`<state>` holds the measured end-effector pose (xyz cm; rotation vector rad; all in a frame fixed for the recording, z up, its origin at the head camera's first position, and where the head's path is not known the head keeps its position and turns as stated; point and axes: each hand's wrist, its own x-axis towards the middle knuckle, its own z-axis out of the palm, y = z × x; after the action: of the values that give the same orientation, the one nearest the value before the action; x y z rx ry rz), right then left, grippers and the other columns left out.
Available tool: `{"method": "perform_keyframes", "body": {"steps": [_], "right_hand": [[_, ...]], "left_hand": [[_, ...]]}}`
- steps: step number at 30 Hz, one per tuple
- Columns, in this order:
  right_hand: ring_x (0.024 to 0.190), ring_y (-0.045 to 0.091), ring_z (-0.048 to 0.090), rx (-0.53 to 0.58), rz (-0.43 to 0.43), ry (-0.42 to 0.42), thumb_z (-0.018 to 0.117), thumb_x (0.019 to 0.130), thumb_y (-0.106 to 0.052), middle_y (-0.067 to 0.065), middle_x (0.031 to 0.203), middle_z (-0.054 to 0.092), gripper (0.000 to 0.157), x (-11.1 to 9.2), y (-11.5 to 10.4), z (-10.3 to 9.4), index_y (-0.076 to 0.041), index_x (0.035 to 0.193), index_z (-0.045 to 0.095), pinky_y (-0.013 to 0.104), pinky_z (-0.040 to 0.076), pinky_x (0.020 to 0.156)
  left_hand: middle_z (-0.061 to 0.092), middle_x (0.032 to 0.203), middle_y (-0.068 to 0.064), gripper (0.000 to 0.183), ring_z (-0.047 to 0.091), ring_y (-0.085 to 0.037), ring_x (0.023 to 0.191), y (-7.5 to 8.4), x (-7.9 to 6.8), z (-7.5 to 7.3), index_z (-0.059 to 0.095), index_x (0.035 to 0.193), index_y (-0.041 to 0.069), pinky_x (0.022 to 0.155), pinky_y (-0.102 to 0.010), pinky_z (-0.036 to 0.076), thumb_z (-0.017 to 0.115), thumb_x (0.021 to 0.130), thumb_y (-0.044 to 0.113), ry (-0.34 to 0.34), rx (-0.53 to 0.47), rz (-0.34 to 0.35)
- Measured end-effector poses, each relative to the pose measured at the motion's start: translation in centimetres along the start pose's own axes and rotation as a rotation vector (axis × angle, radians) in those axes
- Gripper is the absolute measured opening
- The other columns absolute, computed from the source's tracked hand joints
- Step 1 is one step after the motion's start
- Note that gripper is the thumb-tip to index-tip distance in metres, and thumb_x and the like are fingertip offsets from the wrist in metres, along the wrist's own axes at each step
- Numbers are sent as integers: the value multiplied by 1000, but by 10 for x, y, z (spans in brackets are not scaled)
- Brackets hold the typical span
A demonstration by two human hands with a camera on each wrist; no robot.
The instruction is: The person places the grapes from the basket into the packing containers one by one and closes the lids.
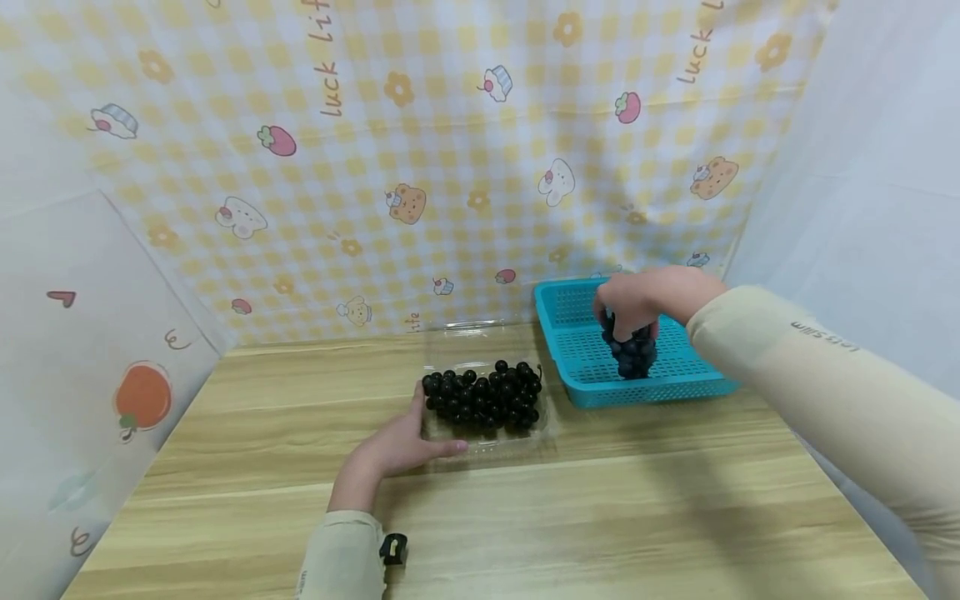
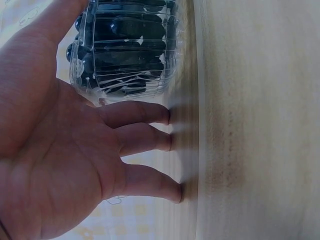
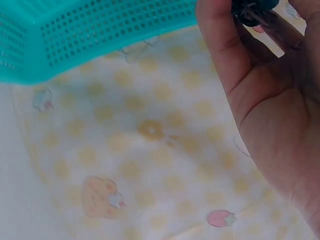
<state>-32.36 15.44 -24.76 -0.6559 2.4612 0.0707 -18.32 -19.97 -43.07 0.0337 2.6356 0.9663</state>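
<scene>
Grape bunch (image 1: pixel 634 357), gripped by right hand (image 1: pixel 633 298) over turquoise perforated basket (image 1: pixel 600 395); left hand (image 1: pixel 396 443), fingers spread, touches clear grape-filled punnet (image 1: pixel 501 451).

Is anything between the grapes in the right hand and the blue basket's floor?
Nothing visible: in the head view, the right hand holds the grapes over the blue basket. Whether they touch it is unclear.
</scene>
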Motion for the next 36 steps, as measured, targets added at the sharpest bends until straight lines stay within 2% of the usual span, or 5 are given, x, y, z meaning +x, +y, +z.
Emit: {"method": "perform_keyframes", "body": {"steps": [5, 11, 16, 23, 36], "right_hand": [[72, 23, 75, -42, -11, -15, 62, 101, -4, 27, 153, 52, 38, -12, -8, -10, -6, 139, 64, 35, 64, 63], [72, 25, 75, -63, -12, -21, 61, 100, -3, 23, 151, 56, 29, -28, -20, -21, -7, 129, 69, 36, 64, 64], [69, 28, 76, -60, -15, -6, 63, 99, -4, 25, 146, 56, 31, -38, -30, -32, -6, 130, 68, 37, 66, 66], [71, 26, 77, -3, -20, 8, 62, 99, -4, 28, 158, 46, 43, -55, -38, -48, -2, 142, 60, 37, 67, 68], [70, 19, 77, 15, -111, 105, 64, 99, -13, 25, 142, 61, 44, -83, -55, -69, -3, 142, 62, 35, 67, 73]], "left_hand": [[43, 164, -31, 140, 61, -48, 136, 1, 1, 0, -15, 169, 12, 120, -63, 45, 80, 83, 69, -1, -3, 1], [44, 163, -31, 142, 63, -48, 133, 0, 1, 1, -15, 169, 10, 118, -63, 46, 80, 83, 70, 7, 7, 10], [43, 163, -31, 143, 62, -47, 134, -1, 2, 1, -16, 169, 10, 118, -63, 46, 80, 83, 71, 5, 8, 10], [38, 167, -31, 142, 57, -49, 140, -2, 0, 0, -17, 169, 9, 120, -64, 44, 79, 84, 70, 0, 1, 17], [42, 164, -32, 141, 61, -49, 135, -1, 0, 0, -14, 170, 8, 119, -64, 45, 79, 83, 70, 0, -1, 16]]}}
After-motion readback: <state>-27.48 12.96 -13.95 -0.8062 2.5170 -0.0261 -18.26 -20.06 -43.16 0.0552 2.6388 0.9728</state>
